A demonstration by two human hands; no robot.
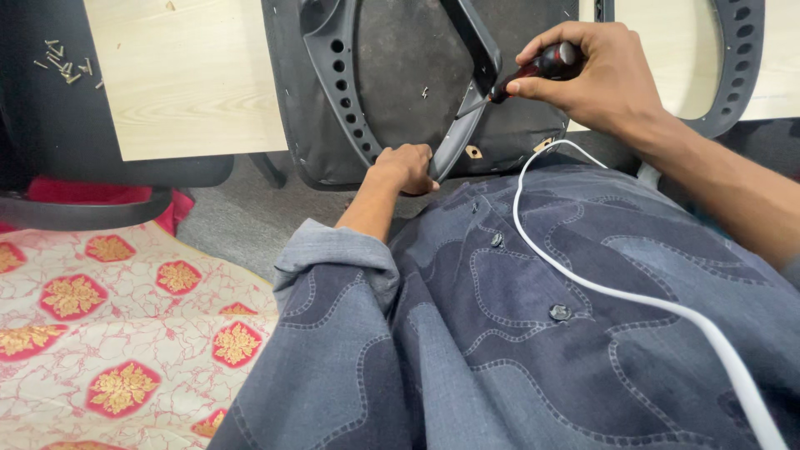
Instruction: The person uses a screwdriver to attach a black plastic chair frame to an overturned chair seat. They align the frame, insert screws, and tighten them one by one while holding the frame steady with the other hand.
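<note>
1. Blue patterned shirt [517, 350], nearest the camera, fills the lower right; its buttons run up the middle.
2. White cable [583, 279], lying across the shirt from the lower right corner, looping up toward the chair part.
3. Patterned cloth [108, 333], cream with red and gold medallions, lower left on the floor; a red item [100, 196] lies just beyond it.
4. Grey carpet floor [237, 217], between the cloth and the chair part.
5. Left hand [404, 167], clenched on the lower edge of the grey bracket [462, 125], steadying it.
6. Chair seat underside [400, 75], dark fabric with a perforated grey plastic frame, tilted up in front of the person; the bracket crosses its right half.
7. Right hand [596, 79], closed around the red-and-black handle of a screwdriver [525, 75]; the tip meets the bracket near its middle.
8. Pale wooden board [183, 75], upper left, behind the seat.
9. Loose screws [65, 62], a small heap on a dark surface [50, 117] at far upper left, well apart from both hands.
10. Second perforated grey frame [737, 67], upper right, partly hidden by the right forearm.
</note>
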